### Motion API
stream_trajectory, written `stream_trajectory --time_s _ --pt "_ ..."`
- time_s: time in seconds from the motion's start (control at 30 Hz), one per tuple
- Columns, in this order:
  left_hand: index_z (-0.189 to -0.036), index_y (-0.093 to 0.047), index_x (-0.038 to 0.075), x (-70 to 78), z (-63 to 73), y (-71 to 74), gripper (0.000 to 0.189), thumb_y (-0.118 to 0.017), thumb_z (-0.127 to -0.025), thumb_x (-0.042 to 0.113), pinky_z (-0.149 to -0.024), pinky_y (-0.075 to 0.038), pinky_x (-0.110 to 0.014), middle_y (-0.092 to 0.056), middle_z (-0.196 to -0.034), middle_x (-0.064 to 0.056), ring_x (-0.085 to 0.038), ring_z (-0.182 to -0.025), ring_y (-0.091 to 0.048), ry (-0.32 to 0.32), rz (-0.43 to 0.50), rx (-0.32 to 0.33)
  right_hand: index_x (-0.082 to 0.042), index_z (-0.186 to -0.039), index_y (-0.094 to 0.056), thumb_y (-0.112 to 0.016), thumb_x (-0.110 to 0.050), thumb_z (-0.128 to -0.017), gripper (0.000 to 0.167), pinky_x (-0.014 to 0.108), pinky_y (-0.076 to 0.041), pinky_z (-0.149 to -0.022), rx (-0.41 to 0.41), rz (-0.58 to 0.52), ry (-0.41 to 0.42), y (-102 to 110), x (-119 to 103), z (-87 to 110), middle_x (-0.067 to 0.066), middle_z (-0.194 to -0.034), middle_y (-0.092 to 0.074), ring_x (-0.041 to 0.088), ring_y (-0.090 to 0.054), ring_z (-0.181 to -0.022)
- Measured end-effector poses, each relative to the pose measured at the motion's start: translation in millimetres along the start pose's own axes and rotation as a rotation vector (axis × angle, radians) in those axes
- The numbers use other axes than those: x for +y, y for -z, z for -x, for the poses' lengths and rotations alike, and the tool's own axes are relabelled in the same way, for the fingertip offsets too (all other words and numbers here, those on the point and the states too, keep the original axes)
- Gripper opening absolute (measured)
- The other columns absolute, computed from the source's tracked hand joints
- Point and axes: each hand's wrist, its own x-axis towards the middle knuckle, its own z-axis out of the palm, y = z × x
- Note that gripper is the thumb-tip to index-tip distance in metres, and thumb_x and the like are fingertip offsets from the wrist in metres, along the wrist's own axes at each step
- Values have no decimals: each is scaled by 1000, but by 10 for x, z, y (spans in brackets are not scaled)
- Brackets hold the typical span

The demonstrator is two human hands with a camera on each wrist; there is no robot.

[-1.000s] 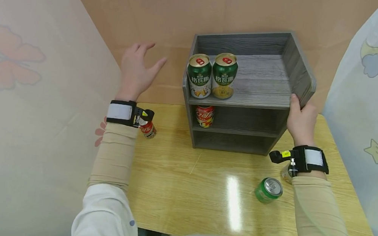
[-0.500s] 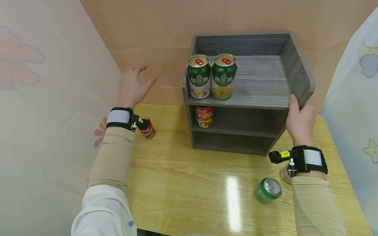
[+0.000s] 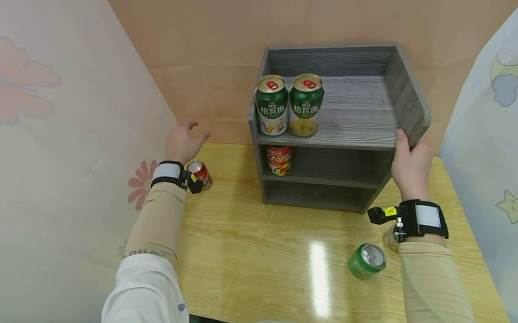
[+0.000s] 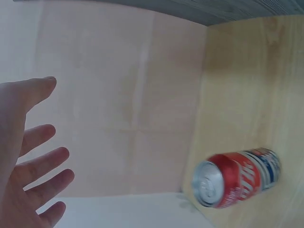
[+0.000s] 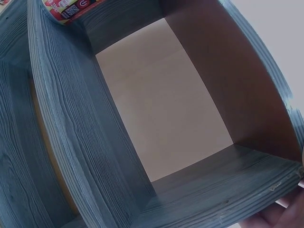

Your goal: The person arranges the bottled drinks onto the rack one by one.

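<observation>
My left hand (image 3: 185, 143), fingers spread and holding nothing, is just behind a red can (image 3: 204, 178) on the table's left side. In the left wrist view that red can (image 4: 242, 178) stands apart from the fingertips. My right hand (image 3: 413, 166) grips the right side of a grey wooden shelf (image 3: 363, 99), thumb on the front edge. The right wrist view catches only some fingers (image 5: 280, 211) at the shelf's edge. Two green-and-gold cans (image 3: 272, 105) stand side by side on the shelf's top left. Another red can (image 3: 280, 161) stands at the left of the middle level.
A green can (image 3: 366, 261) with a silver lid stands on the wooden table (image 3: 249, 264) at front right. Behind it, a pale can (image 3: 392, 238) is partly hidden by the right wrist strap. Printed cloth walls (image 3: 52, 173) rise on both sides.
My left hand has come down and nearer, from beside the shelf's top to behind the red can on the table. The right hand keeps its grip on the shelf.
</observation>
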Motion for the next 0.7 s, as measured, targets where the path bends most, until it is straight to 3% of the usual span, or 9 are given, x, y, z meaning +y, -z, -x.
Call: stream_trajectory --time_s 0.13,0.47,0.7 --pt "-144 -54 0 -105 29 -70 66 -59 -100 49 -106 -40 -52 -56 -140 -24 -41 -129 -50 23 -19 -28 0 -130 -57 -35 -53 -106 62 33 -34 -66 10 3 3 1 9 -2 9 -96 -48 18 -45 -82" --pt "-148 -49 0 -285 139 -236 68 -50 -103 51 -103 -42 -57 -52 -141 -29 -45 -127 -50 97 -277 -214 0 -128 -59 -36 -53 -106 62 33 -33 -66 22 1 16 5 0 7 10 -97 -49 19 -45 -82" --pt "-151 -44 0 -380 195 -404 71 -53 -102 50 -103 -42 -57 -47 -145 -29 -46 -129 -48 146 -227 -264 0 -124 -60 -37 -53 -105 61 34 -33 -65 30 -2 31 -2 0 11 11 -93 -48 21 -45 -79"
